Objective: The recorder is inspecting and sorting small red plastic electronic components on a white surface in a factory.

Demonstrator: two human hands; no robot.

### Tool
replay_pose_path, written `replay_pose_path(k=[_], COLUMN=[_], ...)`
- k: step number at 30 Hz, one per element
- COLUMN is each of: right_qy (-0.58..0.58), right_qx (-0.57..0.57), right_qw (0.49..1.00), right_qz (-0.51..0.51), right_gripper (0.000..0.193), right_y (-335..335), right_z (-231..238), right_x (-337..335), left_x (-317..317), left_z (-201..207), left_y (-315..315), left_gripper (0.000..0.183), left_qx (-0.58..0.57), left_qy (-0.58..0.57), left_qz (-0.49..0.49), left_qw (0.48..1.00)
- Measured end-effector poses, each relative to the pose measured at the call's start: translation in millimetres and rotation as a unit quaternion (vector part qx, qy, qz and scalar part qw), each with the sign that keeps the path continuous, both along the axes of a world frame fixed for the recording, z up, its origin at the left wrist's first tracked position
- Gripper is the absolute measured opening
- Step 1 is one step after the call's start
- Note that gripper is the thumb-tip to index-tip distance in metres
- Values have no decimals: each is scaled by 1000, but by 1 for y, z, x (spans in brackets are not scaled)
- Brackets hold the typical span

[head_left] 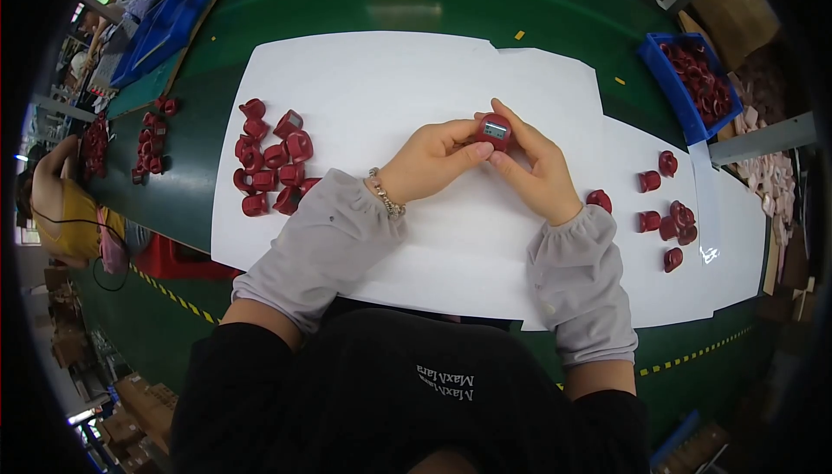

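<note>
Between both hands, above the middle of the white paper (433, 240), is a small red digital device (495, 131) with a little grey screen facing up. My left hand (433, 158) grips it from the left, thumb at its lower edge. From the other side my right hand (542, 171) closes on it with fingers behind and thumb in front. To the left lies a cluster of similar red devices (276, 157), some with their screens showing. Several more red devices (669, 228) are scattered to the right, one of them (599, 200) close to my right wrist.
A blue bin (691, 88) full of red parts stands at the far right, beside a grey metal post (763, 138). More red pieces (150, 146) lie on the dark green table at left. Another person in yellow (69, 223) sits beyond, near a blue tray (165, 28).
</note>
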State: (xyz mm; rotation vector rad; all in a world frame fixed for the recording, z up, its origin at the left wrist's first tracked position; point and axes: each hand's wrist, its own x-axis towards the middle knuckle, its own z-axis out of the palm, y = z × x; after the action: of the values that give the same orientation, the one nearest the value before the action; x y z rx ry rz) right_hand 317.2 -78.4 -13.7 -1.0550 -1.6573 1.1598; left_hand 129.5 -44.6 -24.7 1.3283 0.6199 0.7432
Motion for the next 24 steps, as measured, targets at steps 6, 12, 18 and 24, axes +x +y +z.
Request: replay_pose_path(k=[6, 12, 18, 24], right_qy=[4, 4, 346, 355], right_qx=[8, -11, -56, -2], right_qw=[1000, 1000, 930, 915], right_qz=[14, -20, -114, -194], right_gripper=[55, 49, 38, 53], right_y=[1, 2, 20, 22], right_z=[1, -2, 2, 14], right_x=[2, 4, 28, 47], left_x=[-2, 3, -1, 4], left_z=[-4, 2, 10, 5], left_y=[3, 0, 1, -1], left_gripper=[30, 31, 21, 22], left_qx=[33, 5, -81, 12], left_qy=[62, 1, -36, 47], left_qz=[-6, 4, 64, 56], left_qw=[998, 1000, 994, 997])
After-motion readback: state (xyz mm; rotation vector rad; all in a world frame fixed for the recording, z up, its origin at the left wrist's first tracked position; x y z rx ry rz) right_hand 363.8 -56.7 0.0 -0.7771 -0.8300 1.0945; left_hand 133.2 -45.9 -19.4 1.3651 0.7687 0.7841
